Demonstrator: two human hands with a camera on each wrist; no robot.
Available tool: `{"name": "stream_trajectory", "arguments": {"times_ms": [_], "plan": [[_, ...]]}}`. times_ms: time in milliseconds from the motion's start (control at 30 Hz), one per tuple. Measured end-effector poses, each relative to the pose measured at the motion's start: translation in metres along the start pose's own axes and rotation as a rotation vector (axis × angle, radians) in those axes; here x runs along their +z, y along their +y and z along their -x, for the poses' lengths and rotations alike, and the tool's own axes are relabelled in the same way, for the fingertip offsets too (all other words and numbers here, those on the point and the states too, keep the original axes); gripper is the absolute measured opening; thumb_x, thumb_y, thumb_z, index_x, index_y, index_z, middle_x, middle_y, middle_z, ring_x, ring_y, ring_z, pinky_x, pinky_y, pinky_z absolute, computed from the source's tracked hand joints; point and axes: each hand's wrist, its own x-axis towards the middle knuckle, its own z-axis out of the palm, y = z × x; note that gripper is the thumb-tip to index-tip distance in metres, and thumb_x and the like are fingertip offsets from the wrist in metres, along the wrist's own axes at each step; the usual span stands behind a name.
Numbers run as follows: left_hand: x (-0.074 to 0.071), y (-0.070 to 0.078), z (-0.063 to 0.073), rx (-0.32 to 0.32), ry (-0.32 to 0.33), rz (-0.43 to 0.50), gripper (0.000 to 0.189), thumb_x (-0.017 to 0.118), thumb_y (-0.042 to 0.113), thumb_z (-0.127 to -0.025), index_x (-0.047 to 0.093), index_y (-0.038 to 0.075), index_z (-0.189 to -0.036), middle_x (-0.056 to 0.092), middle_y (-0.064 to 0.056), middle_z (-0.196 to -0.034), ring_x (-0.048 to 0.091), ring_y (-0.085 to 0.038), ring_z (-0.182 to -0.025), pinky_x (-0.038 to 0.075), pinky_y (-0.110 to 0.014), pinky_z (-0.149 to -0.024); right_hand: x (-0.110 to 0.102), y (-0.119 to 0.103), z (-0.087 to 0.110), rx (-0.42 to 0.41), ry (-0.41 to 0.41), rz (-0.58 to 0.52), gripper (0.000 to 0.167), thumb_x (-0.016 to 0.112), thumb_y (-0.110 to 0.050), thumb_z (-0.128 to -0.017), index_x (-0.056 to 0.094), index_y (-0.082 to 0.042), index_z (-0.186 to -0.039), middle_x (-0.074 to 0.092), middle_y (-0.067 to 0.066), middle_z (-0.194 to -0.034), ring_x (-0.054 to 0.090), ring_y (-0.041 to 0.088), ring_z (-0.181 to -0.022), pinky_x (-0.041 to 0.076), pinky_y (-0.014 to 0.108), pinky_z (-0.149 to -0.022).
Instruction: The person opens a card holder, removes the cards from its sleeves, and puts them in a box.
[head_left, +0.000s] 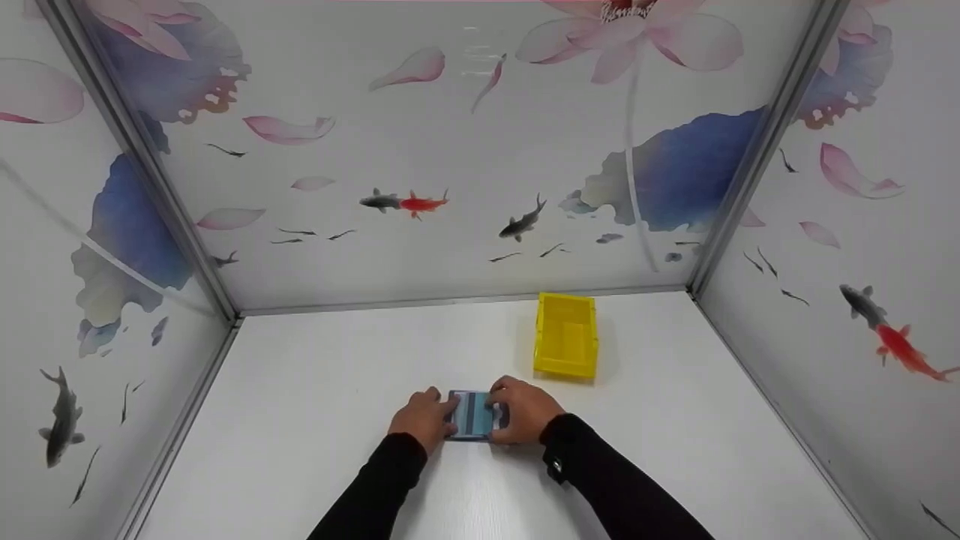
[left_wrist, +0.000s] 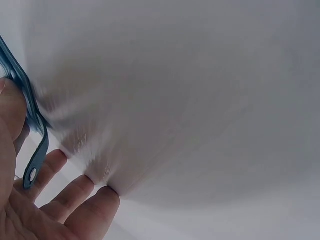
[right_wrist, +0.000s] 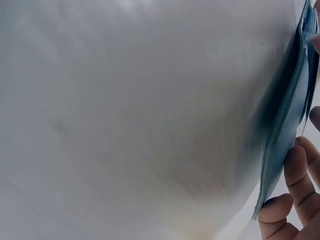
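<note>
A small blue wallet (head_left: 471,416) with darker stripes lies on the white table between the two hands. At its left side, the left hand (head_left: 422,418) holds the edge, thumb over it. A strap (left_wrist: 37,160) with a metal snap hangs from the wallet beside this hand's fingers in the left wrist view, where other fingertips touch the table. The right hand (head_left: 529,411) grips the wallet's right side, thumb and forefinger apart along it. In the right wrist view, the wallet's light-blue flap (right_wrist: 285,125) stands tilted up from the rest, fingertips against its edge.
A yellow plastic bin (head_left: 565,337) stands behind the right hand, near the back wall. White panels (head_left: 450,262) printed with flowers and fish enclose the table (head_left: 315,375) at the back and both sides, joined by metal corner posts.
</note>
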Motion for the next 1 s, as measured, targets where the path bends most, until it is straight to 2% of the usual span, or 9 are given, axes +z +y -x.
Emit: {"name": "stream_trajectory", "arguments": {"times_ms": [167,333,533,700,800,867,1000], "plan": [[0.004,-0.004,0.001,0.010,0.029,-0.013,0.057,0.084,0.039,-0.103,0.072,0.021,-0.156,0.070,-0.016,-0.136,0.069,-0.033,-0.119,0.065,-0.049,-0.097,-0.006,0.004,0.006,0.015,0.014,0.027,0.048,0.093,-0.043,-0.087,0.085,-0.017,-0.127,0.070,0.001,-0.141,0.065,0.016,-0.112,0.061,0.039,-0.105],[0.006,-0.007,0.002,0.013,0.041,-0.012,0.056,0.086,0.038,-0.101,0.073,0.022,-0.154,0.070,-0.014,-0.132,0.069,-0.033,-0.118,0.065,-0.047,-0.095,-0.023,0.011,0.016,0.096,0.053,0.000,0.047,0.091,-0.042,-0.089,0.084,-0.018,-0.130,0.068,0.001,-0.146,0.065,0.019,-0.118,0.060,0.043,-0.113],[0.006,-0.007,0.003,0.000,0.048,-0.006,0.055,0.085,0.038,-0.102,0.074,0.021,-0.153,0.070,-0.014,-0.133,0.069,-0.032,-0.119,0.065,-0.046,-0.095,-0.050,0.030,0.025,0.190,0.229,-0.008,0.047,0.095,-0.038,-0.088,0.085,-0.017,-0.129,0.070,0.005,-0.146,0.067,0.025,-0.128,0.059,0.046,-0.119],[0.006,-0.007,0.004,-0.004,0.047,-0.013,0.054,0.084,0.036,-0.103,0.073,0.022,-0.154,0.070,-0.014,-0.136,0.068,-0.033,-0.122,0.065,-0.046,-0.097,-0.069,0.055,0.026,0.204,0.406,0.100,0.051,0.096,-0.040,-0.086,0.085,-0.008,-0.124,0.074,0.016,-0.141,0.070,0.037,-0.127,0.062,0.054,-0.112],[0.006,-0.006,0.003,0.002,0.047,-0.016,0.054,0.084,0.034,-0.103,0.073,0.022,-0.154,0.070,-0.015,-0.137,0.068,-0.034,-0.125,0.065,-0.047,-0.099,-0.080,0.069,0.023,0.236,0.470,0.164,0.051,0.095,-0.041,-0.086,0.084,-0.004,-0.120,0.075,0.021,-0.137,0.069,0.043,-0.125,0.061,0.060,-0.105],[0.006,-0.004,0.003,0.009,0.049,-0.017,0.055,0.085,0.033,-0.102,0.073,0.022,-0.154,0.070,-0.015,-0.138,0.068,-0.034,-0.124,0.065,-0.047,-0.100,-0.086,0.077,0.020,0.279,0.478,0.194,0.051,0.094,-0.041,-0.086,0.084,-0.003,-0.119,0.075,0.023,-0.135,0.068,0.045,-0.125,0.060,0.063,-0.102],[0.007,-0.002,0.002,0.010,0.053,-0.022,0.055,0.085,0.033,-0.102,0.072,0.023,-0.155,0.070,-0.015,-0.139,0.068,-0.033,-0.124,0.066,-0.047,-0.099,-0.097,0.087,0.015,0.375,0.420,0.221,0.051,0.093,-0.045,-0.089,0.083,-0.004,-0.118,0.074,0.024,-0.135,0.064,0.046,-0.125,0.057,0.065,-0.102]]}}
